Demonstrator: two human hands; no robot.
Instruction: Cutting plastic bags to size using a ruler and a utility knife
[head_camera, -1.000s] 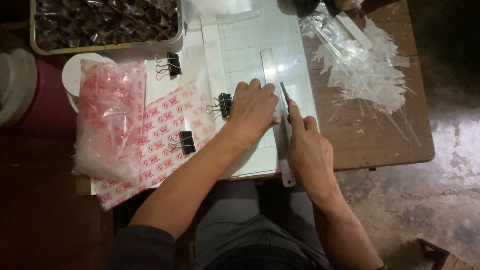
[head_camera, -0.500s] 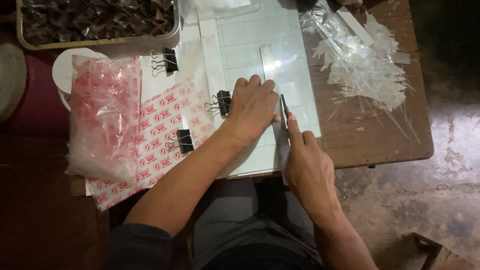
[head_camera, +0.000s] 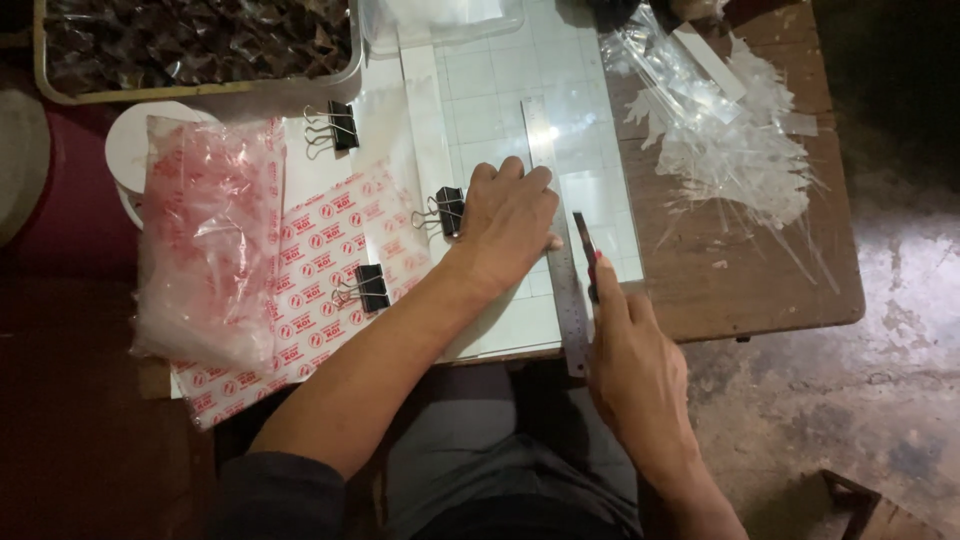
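Left hand (head_camera: 512, 218) spread flat, fingers (head_camera: 520, 170) released, pressing metal ruler (head_camera: 556, 250) onto gridded cutting mat (head_camera: 500, 80) on the wooden counter (head_camera: 760, 270). Right hand (head_camera: 630, 365) clenched around a knife (head_camera: 585, 250), blade tip apparently touching the ruler's right edge. Binder clip (head_camera: 445, 212) just beside the left wrist; clear plastic scraps (head_camera: 730, 150) well apart at right.

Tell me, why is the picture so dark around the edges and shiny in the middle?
Head view: light falls on the cutting mat, with glare on the steel ruler beside the left hand and the right hand; the floor lies in shadow.
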